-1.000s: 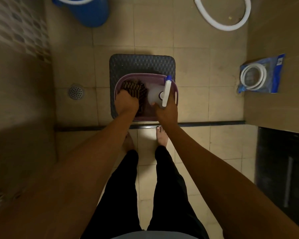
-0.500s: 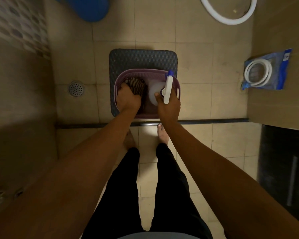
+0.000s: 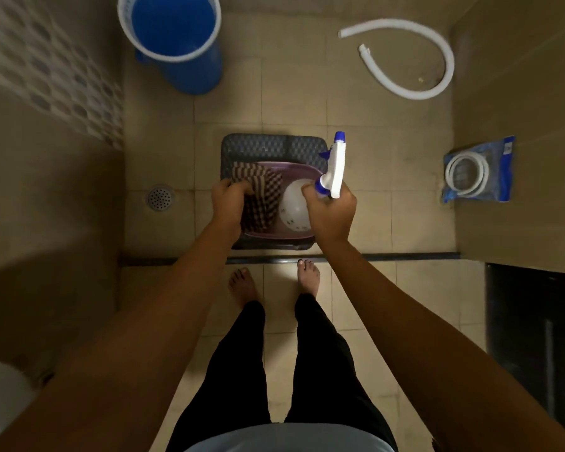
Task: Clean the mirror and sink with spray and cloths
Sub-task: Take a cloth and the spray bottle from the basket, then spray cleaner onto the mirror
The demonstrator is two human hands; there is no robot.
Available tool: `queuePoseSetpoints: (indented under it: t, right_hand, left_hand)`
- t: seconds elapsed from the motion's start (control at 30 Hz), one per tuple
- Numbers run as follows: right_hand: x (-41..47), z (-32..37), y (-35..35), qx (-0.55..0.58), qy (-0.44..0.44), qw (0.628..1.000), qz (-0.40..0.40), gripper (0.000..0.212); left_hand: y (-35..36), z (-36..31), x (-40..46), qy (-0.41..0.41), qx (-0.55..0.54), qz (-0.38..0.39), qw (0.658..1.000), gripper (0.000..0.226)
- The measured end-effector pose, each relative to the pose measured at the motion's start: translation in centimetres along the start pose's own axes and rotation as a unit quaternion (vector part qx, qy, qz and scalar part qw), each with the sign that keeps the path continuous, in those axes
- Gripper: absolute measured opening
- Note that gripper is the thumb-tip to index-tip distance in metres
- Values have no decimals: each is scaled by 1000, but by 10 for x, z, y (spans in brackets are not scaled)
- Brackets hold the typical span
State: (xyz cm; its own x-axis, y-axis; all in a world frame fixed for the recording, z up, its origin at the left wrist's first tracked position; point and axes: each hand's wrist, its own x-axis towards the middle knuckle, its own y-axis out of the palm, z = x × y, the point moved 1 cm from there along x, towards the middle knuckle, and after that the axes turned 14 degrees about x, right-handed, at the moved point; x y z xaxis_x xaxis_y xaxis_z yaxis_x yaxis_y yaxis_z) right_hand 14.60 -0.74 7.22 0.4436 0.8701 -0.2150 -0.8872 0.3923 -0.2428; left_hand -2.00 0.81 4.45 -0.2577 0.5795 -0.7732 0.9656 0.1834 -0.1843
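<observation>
Fingers of the left hand (image 3: 229, 203) curl around a brown checked cloth (image 3: 258, 200), which hangs over the left half of a purple basket (image 3: 294, 169), while the right hand (image 3: 331, 210) grips the neck of a white spray bottle (image 3: 294, 208), its blue-tipped trigger head (image 3: 335, 164) pointing toward the far side of the room. The basket sits on a dark stool (image 3: 274, 146) on the tiled bathroom floor (image 3: 356, 197), just beyond the person's bare feet (image 3: 309, 275). A blue bucket (image 3: 177, 37) stands at far left, a white hose (image 3: 415, 60) curls at far right, and a packaged coiled hose (image 3: 477, 171) lies to the right. A floor drain (image 3: 160, 198) sits left of the stool.
</observation>
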Motion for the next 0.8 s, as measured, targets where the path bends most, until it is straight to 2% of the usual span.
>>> queuePoseSetpoints:
  t: [0.07,0.17,0.2,0.3,0.37,0.47,0.5,0.63,0.8]
  right_hand:
    - [1,16,-4,5,2,1000,-1,26]
    - [2,39,-9,22,24,999,8,31]
    - [2,46,-11,28,27,999,12,33]
    - [4,66,-16,67,12,997,24,30]
    - [7,81,-22,81,-10,996,37,29]
    - [12,100,-28,80,-51,993,64,25]
    - [12,107,-30,80,-61,992,75,26]
    - [13,131,-30,90,-80,987,110,36]
    - [15,173,-24,126,-65,980,139,50]
  left_hand:
    - [-5,-5,-11,-33,-59,52,996,43]
    - [-9,-9,-18,-38,-113,120,986,76]
    - [-10,-15,-26,-37,-122,130,983,74]
    - [-8,-33,-50,-13,-188,177,966,38]
    - [-8,-42,-61,7,-251,210,945,42]
    - [-7,-58,-75,34,-340,240,909,65]
    - [-6,-63,-81,46,-359,246,899,64]
    - [-7,-85,-102,89,-396,216,888,28]
    - [-16,-116,-132,173,-452,188,855,34]
